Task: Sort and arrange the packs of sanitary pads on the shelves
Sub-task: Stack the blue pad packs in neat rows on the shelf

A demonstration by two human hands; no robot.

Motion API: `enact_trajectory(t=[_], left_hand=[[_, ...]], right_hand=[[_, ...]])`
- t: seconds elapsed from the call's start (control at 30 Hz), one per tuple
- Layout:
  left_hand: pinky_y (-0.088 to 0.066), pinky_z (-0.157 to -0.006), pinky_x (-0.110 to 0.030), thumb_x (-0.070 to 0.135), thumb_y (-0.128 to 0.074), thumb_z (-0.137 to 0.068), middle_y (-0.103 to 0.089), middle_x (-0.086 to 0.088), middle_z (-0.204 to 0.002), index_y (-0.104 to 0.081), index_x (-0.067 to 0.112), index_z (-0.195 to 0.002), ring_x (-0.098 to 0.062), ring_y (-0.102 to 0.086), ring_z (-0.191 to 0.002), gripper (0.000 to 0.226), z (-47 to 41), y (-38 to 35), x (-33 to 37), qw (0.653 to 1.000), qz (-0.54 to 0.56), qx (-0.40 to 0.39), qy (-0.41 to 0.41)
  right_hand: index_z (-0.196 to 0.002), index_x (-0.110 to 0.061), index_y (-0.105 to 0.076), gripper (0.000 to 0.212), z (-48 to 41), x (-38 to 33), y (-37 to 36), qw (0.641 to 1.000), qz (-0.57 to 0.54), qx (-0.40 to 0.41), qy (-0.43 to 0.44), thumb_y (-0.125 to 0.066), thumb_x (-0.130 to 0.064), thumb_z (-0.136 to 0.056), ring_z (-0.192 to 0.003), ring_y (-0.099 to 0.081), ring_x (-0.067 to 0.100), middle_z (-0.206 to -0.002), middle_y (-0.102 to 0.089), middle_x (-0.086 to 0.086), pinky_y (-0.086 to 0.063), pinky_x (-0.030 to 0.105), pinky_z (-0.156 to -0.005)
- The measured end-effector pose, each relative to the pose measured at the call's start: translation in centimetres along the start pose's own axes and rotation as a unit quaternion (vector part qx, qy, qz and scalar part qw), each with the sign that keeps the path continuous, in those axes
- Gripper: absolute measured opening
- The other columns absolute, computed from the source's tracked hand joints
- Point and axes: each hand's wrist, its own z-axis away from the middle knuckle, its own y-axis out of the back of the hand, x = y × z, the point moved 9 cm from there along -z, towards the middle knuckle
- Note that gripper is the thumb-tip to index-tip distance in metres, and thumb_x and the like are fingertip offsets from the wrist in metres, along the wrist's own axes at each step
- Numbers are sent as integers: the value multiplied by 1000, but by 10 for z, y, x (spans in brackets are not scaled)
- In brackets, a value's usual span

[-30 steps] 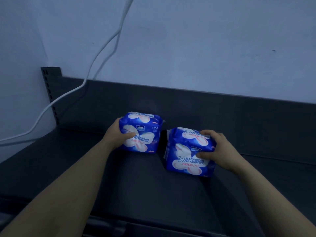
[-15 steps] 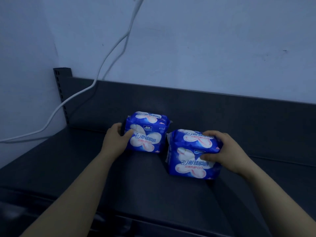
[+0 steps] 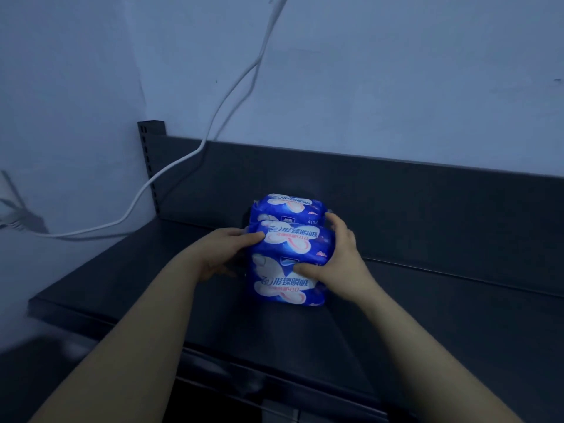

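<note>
Two blue packs of sanitary pads with white and pink flower prints stand on the dark shelf, one directly behind the other. The back pack stands close to the shelf's back panel, and only its upper part shows. The front pack is pressed against it. My left hand grips the front pack's upper left corner, thumb on top. My right hand holds its right side, thumb on the front face and fingers reaching over the top toward the back pack.
A white cable hangs down the wall and runs off to the left over the shelf's left end. A slotted upright post stands at the back left corner. The dark back panel runs to the right. The shelf's front edge is near me.
The packs stood side by side, one in each hand. The right pack has moved left, in front of the other. My left hand has let go of the back pack and taken the front one.
</note>
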Motion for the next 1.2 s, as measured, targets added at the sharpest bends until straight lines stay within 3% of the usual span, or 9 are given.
enact_trajectory(t=[0.1,0.23,0.33,0.47,0.63,0.77,0.9,1.03,1.2], left_hand=[[-53,-90,-47,43,-68,-86,-74,-6,-106,-64,20,-119,-29,-68,-103,40,-2,3,-10,998,55,14,4],[-52,-93,-48,43,-66,-87,-74,-6,-105,-66,21,-116,-31,-68,-102,37,-4,0,-17,993,111,43,-12],[-53,-85,-40,45,-63,-89,-75,-4,-99,-68,23,-110,-26,-70,-94,31,-6,2,-18,987,130,86,-31],[-49,-75,-34,46,-57,-93,-76,0,-88,-69,24,-96,-18,-69,-80,26,-7,3,-18,986,106,120,-52],[-50,-72,-32,49,-55,-93,-76,-1,-89,-70,14,-95,-17,-70,-83,38,-6,3,-21,985,95,133,-51],[-51,-76,-35,51,-54,-92,-75,-3,-89,-70,17,-90,-20,-70,-86,38,-3,4,-22,981,104,158,-43],[-51,-90,-45,55,-47,-94,-73,-15,-92,-70,11,-95,-32,-69,-91,49,2,11,-19,976,64,202,-49],[-49,-88,-41,64,-40,-93,-72,-9,-92,-68,13,-95,-26,-67,-91,58,6,9,-15,981,27,191,-34],[-50,-93,-47,67,-43,-90,-72,-6,-94,-68,14,-98,-24,-67,-93,58,9,12,-17,977,42,205,-35]], right_hand=[[-143,-31,-24,102,1,16,0,992,-114,-9,-44,-88,-38,-64,-114,-57,6,-131,-46,-11,-50,32,-97],[-127,-23,-48,69,4,26,-4,982,-167,-39,-78,-82,-38,-69,-94,-69,6,-117,-66,-7,-58,31,-80],[-125,-25,-50,61,2,25,-12,979,-188,-27,-74,-81,-34,-74,-91,-70,5,-113,-67,-9,-58,27,-75],[-122,-26,-50,62,-2,29,-20,980,-178,-20,-92,-82,-43,-71,-91,-71,9,-114,-67,-8,-59,35,-80],[-109,-26,-53,54,2,34,-21,980,-171,-8,-104,-82,-47,-69,-91,-71,11,-109,-69,-7,-59,38,-82],[-110,-21,-54,51,5,28,-22,975,-193,1,-106,-80,-43,-73,-89,-72,12,-109,-70,-4,-59,38,-81],[-110,-23,-55,48,6,26,-30,975,-197,5,-104,-80,-43,-74,-90,-71,13,-109,-70,-5,-59,39,-83],[-117,-25,-54,57,3,30,-34,969,-218,7,-114,-81,-46,-71,-93,-71,14,-113,-69,-4,-58,41,-84],[-120,-24,-52,60,7,25,-30,975,-195,5,-107,-80,-47,-73,-93,-70,11,-115,-68,-6,-59,37,-82]])
